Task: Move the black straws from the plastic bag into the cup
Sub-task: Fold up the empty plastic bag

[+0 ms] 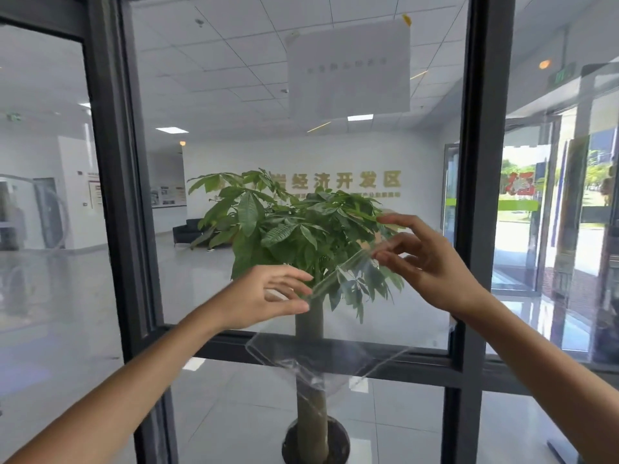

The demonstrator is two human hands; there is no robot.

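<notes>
- Left hand (268, 296) and right hand (418, 259) each pinch the top edge of the clear plastic bag (331, 349), held up before the glass door (335, 145).
- No straws or cup visible.
- Best to spread the mouth gently.

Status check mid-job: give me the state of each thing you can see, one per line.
plastic bag: clear, held up in the air by its top edge, no straws visible inside
left hand: pinches the bag's top edge
right hand: pinches the bag's top edge, higher up
potted plant: upright, behind the glass
paper sheet: taped to the glass
</notes>
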